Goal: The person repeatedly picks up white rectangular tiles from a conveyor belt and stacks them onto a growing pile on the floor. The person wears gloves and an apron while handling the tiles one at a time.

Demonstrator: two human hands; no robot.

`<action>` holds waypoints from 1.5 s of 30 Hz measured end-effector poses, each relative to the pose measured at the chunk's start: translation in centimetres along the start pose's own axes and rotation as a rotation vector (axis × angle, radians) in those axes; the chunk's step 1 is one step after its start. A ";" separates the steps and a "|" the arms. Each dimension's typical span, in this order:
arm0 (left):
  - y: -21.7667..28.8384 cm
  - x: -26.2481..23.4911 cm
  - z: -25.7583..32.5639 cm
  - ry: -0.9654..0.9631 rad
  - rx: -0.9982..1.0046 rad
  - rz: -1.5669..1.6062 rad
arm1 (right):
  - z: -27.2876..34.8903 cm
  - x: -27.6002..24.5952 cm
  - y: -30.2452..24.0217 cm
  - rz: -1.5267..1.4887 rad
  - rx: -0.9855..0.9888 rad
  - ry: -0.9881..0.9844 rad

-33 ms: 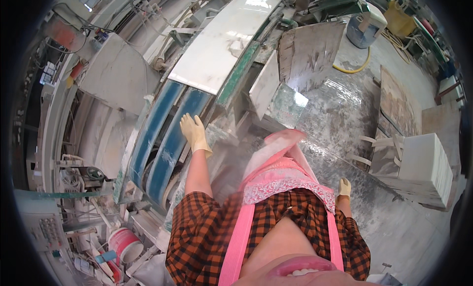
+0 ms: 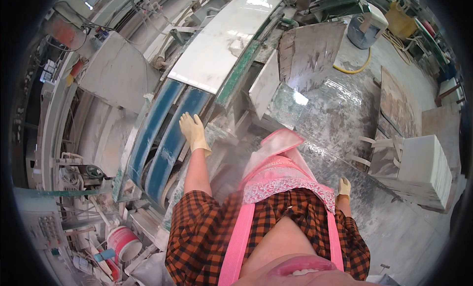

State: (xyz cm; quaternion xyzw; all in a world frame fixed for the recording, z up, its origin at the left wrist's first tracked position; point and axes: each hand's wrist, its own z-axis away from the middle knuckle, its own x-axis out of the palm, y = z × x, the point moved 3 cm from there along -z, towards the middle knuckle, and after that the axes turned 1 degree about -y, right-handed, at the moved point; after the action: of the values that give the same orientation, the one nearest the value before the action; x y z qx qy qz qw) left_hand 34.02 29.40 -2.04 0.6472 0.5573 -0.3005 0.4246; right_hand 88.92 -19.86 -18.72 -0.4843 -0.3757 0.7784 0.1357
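Observation:
My left hand (image 2: 194, 132), in a pale cream rubber glove, rests on the right one of two blue conveyor belts (image 2: 177, 123). Its fingers are stretched out and it grips nothing. Just beyond the fingertips, a long glossy white stone slab (image 2: 212, 54) lies along the machine bed. My right hand (image 2: 344, 186), gloved alike, hangs at my right side above the wet floor, apart from any object. Its fingers look loosely extended, with nothing visible in them.
White panels (image 2: 264, 84) and a stained board (image 2: 311, 52) lean right of the machine. A stack of white slabs (image 2: 424, 170) stands at the right. A yellow hose (image 2: 357, 70) crosses the wet floor beside a blue-and-white container (image 2: 365, 27). A pink-and-white bucket (image 2: 124, 243) sits lower left.
The loose front of my pink apron has shifted and folded slightly differently. Both hands stay almost where they were, and the slab looks unmoved.

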 end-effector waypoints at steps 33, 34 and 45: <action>0.0 -0.5 0.2 -0.522 -0.213 -0.222 | -4.5 -2.3 8.1 0.134 0.291 0.068; -0.1 -0.3 0.3 -0.528 -0.192 -0.261 | -4.5 -2.2 8.3 0.078 0.321 0.068; 0.4 0.0 1.0 -0.489 -0.150 -0.336 | -6.5 -3.0 5.6 0.096 0.164 -0.005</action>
State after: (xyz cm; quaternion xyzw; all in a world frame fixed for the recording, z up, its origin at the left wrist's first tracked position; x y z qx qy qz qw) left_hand 34.50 28.54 -2.41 0.4214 0.5583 -0.4714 0.5370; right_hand 96.77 -22.44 -22.40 -0.4871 -0.2873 0.8133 0.1367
